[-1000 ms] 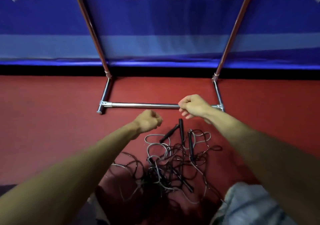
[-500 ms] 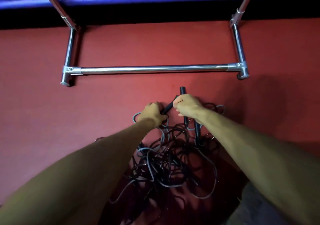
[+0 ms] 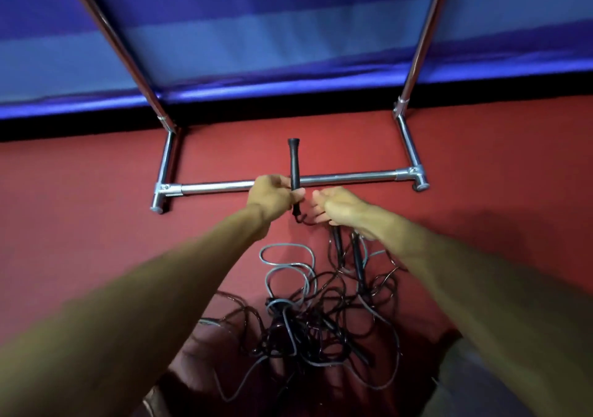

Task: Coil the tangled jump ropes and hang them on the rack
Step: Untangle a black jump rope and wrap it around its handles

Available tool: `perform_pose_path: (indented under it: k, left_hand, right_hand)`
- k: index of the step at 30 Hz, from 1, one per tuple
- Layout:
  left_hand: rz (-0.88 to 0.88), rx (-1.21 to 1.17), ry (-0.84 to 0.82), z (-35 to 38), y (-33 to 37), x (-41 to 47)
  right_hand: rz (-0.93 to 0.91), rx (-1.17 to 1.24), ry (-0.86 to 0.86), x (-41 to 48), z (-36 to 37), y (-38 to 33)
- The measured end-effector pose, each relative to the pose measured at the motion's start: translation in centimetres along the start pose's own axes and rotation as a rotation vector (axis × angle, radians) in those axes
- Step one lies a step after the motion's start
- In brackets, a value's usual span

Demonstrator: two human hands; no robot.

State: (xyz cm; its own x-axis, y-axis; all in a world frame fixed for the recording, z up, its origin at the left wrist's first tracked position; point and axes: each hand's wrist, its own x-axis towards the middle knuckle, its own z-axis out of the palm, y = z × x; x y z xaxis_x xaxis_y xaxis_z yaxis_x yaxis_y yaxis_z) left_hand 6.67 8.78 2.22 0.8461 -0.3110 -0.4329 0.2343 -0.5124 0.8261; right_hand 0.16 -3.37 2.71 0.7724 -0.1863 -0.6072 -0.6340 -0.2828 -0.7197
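left grip (image 3: 272, 193) holds one handle (image 3: 293, 160) upright above the ropes (image 3: 308, 314) tangled on the floor (image 3: 96, 240); right grip (image 3: 340, 206) lies loose beside its cord (image 3: 303, 221). draw it out slowly, clearing snags first.

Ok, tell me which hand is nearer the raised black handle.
Left. The left hand grips the black handle near its lower end; the right hand hovers open right of it.
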Motion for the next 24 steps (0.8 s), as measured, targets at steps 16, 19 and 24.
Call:
perform_pose_path:
  k: [16,19,24]
  left_hand:
    - [0.365,-0.593,-0.139,-11.4,16.3,-18.6]
    - [0.266,-0.607,-0.068,-11.6,14.6,-20.3]
    - [0.181,-0.387,-0.076,-12.2,14.9,-22.2]
  right_hand:
    - [-0.643,0.251,0.043,-19.6,-3.3,-12.7]
    - [-0.717,0.293,0.107,-21.5,-2.6,-13.3]
    - [-0.821,0.236,0.169,-23.1,-1.1,-14.8]
